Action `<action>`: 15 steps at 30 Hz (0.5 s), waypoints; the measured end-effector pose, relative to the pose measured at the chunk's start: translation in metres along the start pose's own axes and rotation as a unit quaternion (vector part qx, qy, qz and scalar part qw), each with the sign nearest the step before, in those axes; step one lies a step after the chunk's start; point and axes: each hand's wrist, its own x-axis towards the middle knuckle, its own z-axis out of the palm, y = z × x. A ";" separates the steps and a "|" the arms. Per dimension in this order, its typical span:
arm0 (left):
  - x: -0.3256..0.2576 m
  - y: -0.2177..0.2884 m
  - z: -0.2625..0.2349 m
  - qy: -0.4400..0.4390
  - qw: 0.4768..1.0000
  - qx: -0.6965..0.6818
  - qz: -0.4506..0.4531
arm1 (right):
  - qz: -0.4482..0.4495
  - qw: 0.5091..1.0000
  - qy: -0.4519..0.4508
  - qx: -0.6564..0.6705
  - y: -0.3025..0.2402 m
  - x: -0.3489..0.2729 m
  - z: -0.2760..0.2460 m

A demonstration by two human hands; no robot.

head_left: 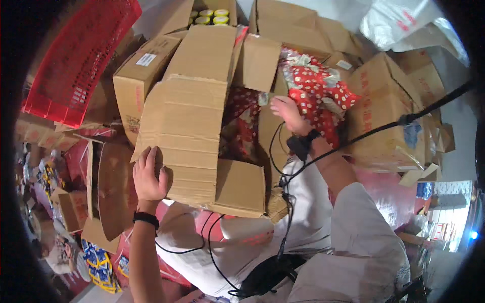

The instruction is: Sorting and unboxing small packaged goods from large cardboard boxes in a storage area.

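A tall cardboard box [192, 126] stands upright in front of me with its flaps raised. Inside it lie red bags with white dots [247, 129], partly in shadow. My left hand [150, 174] rests with spread fingers on the outer left edge of the box's wide flap. At the box's right side, my right hand [288, 112] has its fingers curled at the upper edge of the narrow right flap [268, 134]. More red dotted bags [318, 86] are heaped right beside that hand, partly behind my wrist.
Behind stands an open box of yellow-rimmed cans [212, 17]. A red plastic crate [81, 65] is at the upper left, a closed carton [144, 76] beside the box. Another large carton [386, 111] stands right. A black cable [404, 120] crosses from the right to my lap.
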 end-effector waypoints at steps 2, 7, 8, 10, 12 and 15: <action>0.001 0.002 -0.002 -0.011 1.000 -0.014 -0.007 | 0.098 0.994 -0.030 -0.049 0.003 0.010 0.050; 0.006 0.001 -0.004 -0.060 0.998 0.019 -0.028 | 0.087 0.991 -0.097 -0.032 0.062 0.033 0.116; 0.006 0.000 -0.004 -0.062 0.998 0.016 -0.027 | 0.084 0.992 -0.086 -0.047 0.082 0.041 0.125; 0.006 -0.003 -0.003 -0.071 0.997 0.001 -0.021 | 0.090 0.985 -0.036 -0.144 0.129 0.055 0.142; 0.006 -0.010 -0.002 -0.090 0.996 0.001 -0.010 | 0.105 0.967 0.010 -0.232 0.174 0.069 0.152; 0.002 -0.015 0.000 -0.106 0.993 -0.030 -0.037 | 0.128 0.958 0.017 -0.255 0.225 0.087 0.152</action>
